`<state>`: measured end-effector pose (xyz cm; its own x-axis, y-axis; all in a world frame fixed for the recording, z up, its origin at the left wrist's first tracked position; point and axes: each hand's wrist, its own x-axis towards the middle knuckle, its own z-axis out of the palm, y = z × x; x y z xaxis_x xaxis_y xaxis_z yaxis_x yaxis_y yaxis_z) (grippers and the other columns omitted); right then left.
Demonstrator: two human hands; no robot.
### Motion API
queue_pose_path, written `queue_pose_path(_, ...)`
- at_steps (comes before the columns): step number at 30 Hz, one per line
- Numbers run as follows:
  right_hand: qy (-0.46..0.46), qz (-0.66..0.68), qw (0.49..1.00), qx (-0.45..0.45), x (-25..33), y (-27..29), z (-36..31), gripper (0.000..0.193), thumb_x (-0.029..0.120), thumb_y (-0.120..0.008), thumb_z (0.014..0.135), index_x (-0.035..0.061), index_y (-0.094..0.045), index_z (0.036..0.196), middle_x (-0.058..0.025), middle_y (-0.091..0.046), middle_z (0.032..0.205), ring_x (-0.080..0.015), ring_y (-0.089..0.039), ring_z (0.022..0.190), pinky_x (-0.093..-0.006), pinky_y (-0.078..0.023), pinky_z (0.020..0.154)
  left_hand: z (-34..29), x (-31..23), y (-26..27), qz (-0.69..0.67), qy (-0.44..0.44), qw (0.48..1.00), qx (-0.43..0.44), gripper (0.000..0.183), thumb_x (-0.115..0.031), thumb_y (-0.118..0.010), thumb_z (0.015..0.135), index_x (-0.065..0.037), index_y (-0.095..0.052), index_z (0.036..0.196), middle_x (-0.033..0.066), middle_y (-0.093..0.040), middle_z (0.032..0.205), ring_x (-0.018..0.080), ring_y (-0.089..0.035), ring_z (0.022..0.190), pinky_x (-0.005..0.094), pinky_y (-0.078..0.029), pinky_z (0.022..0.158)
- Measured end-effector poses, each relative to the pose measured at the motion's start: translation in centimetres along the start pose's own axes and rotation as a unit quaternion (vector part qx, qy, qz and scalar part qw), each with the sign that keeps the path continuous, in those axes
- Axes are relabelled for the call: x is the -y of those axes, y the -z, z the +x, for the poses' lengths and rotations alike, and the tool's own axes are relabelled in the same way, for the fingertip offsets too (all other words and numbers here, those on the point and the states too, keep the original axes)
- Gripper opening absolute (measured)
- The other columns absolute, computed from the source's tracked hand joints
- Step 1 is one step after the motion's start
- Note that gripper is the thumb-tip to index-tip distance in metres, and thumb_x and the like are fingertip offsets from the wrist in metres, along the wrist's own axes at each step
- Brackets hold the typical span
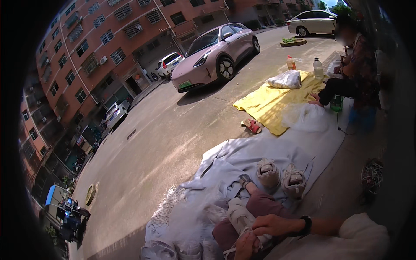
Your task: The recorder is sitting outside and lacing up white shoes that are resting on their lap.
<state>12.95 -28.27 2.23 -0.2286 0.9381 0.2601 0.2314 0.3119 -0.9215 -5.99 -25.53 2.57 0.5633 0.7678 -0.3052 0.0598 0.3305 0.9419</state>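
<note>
A cream lace-up shoe (239, 213) lies across my lap, on my brown-trousered legs. My right hand (274, 225), with a dark band on its wrist, comes in from the right and rests over the shoe's near part. Its fingers are pinched together on a pale shoelace. Close below, my left hand (245, 246) is raised from the lower edge, its fingertips also closed at the shoelace (230, 250). The fingertips of both hands nearly meet, partly hiding the lace. Just beyond my knee, two more cream shoes (267, 173) stand side by side on a pale grey sheet (242, 149).
Clear plastic bags and several pale shoes (188, 249) lie at lower left. A basket (372, 175) stands at right. Further off are red sandals (252, 126), a yellow cloth (260, 102) with bottles, and a seated person (362, 69). A pink car (212, 56) stands on the pavement.
</note>
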Motion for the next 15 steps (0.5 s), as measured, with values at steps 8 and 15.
queue_pose_path(8, -0.018, 0.037, 0.999, 0.007, -2.7, -0.8, 0.8, 0.020, 0.018, -0.063, 0.089, 0.0045, -0.068, 0.103, -0.0111, -0.065, 0.094, -0.0254, -0.064, 0.089, -0.0332, -0.050, 0.080, 1.0, 3.8, 0.3, 0.032, 0.041, 0.998, -0.032, 0.041, -0.048, -0.048, 0.097, -0.013, -0.052, 0.077, -0.0059, -0.046, 0.060, 0.0044, -0.042, 0.048, 0.0203, -0.030, 0.040)
queue_pose_path(15, -0.008, 0.030, 1.000, -0.004, -2.3, -1.0, 1.5, 0.015, 0.013, -0.065, 0.086, 0.0021, -0.068, 0.096, -0.0120, -0.064, 0.090, -0.0252, -0.064, 0.085, -0.0322, -0.051, 0.076, 0.9, 3.9, 0.8, 0.274, -0.065, 0.958, -0.047, 0.027, -0.025, -0.059, 0.094, -0.002, -0.062, 0.109, 0.0052, -0.066, 0.076, 0.0121, -0.063, 0.065, 0.0280, -0.048, 0.058)
